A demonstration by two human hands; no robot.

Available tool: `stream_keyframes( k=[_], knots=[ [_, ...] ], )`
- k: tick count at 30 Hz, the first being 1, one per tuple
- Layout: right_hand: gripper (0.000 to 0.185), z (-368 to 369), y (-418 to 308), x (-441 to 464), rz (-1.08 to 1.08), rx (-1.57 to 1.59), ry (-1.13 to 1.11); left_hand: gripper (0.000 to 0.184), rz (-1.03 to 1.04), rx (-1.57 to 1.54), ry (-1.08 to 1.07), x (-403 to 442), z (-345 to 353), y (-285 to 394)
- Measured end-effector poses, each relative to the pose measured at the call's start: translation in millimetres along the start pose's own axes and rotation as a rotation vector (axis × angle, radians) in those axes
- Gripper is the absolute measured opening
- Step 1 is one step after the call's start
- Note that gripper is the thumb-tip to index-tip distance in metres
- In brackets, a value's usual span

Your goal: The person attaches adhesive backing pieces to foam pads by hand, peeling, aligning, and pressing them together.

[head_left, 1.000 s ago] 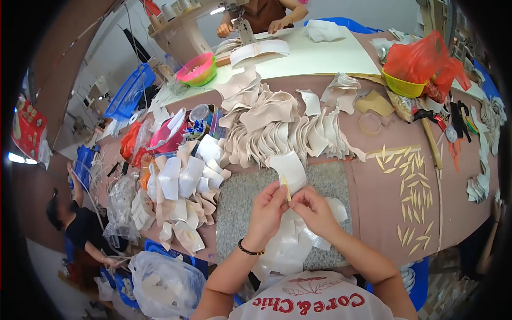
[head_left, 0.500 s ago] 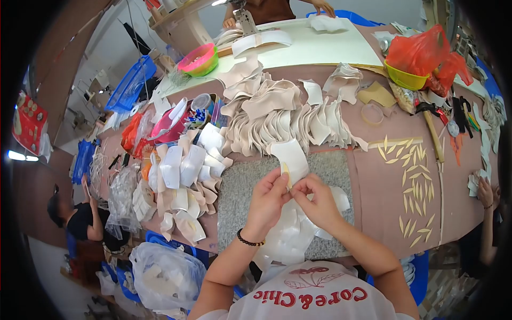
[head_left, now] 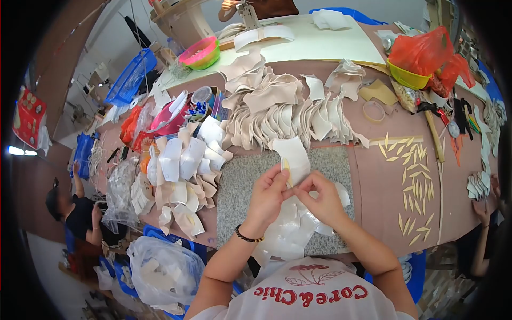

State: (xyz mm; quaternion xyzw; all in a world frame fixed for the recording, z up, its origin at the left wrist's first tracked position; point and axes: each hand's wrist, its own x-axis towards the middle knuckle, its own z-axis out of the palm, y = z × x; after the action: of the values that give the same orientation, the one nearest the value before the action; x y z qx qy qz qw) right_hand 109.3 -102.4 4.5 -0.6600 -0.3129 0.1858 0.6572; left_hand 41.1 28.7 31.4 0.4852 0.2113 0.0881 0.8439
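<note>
My left hand [head_left: 269, 194] is closed on a white curved leather-like piece [head_left: 294, 154], its thumb lying on top. Near the thumb, a narrow yellow leaf-shaped strip [head_left: 286, 164] lies on the piece. My right hand [head_left: 321, 201] has its fingertips pinched together at the lower edge of the same piece; the exact contact is partly hidden by the fingers. Beneath both hands, glossy white sheets [head_left: 290, 229] lie on a grey speckled slab [head_left: 242, 181].
Overlapping beige and white pieces [head_left: 272, 122] stand in rows beyond the slab. More pieces [head_left: 181, 160] are heaped at left. Several yellow leaf-shaped strips [head_left: 416, 181] and a hammer [head_left: 434, 133] lie at right. Other people work at the left, far side and right [head_left: 482, 213].
My hands and the white piece have barely moved; both hands keep their grip. The person at left has shifted posture, and the far person's hand has left the white pieces at the top.
</note>
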Motion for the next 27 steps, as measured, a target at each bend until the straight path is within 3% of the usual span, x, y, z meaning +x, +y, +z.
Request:
stream_keyframes(
  k=[4,6,7,9,12,14,18,27],
  knots=[
    [0.016,-3,16,-2,0.010,-0.079,0.175,0.026,-0.033,-0.053,0.061,-3,4,12],
    [0.019,1,15,5,0.034,0.078,0.351,0.025,-0.058,-0.067,0.071,-4,4,13],
    [0.019,-1,15,7,0.035,0.077,0.351,0.025,-0.077,-0.066,0.055,-4,4,13],
    [0.019,-7,17,9,0.299,0.438,0.042,0.025,-0.095,-0.064,0.038,-6,2,12],
    [0.014,-5,13,9,0.339,0.571,0.045,0.030,-0.127,-0.025,0.002,-9,-2,9],
    [0.013,-4,19,9,0.367,0.639,0.059,0.035,0.159,0.411,-0.039,-11,-1,1],
    [0.009,-1,22,10,0.406,0.761,0.098,0.035,0.239,0.406,0.022,-10,5,-4],
    [0.010,-6,33,7,0.302,0.882,0.032,0.039,0.276,0.520,-0.064,-10,-3,-4]
  ],
)
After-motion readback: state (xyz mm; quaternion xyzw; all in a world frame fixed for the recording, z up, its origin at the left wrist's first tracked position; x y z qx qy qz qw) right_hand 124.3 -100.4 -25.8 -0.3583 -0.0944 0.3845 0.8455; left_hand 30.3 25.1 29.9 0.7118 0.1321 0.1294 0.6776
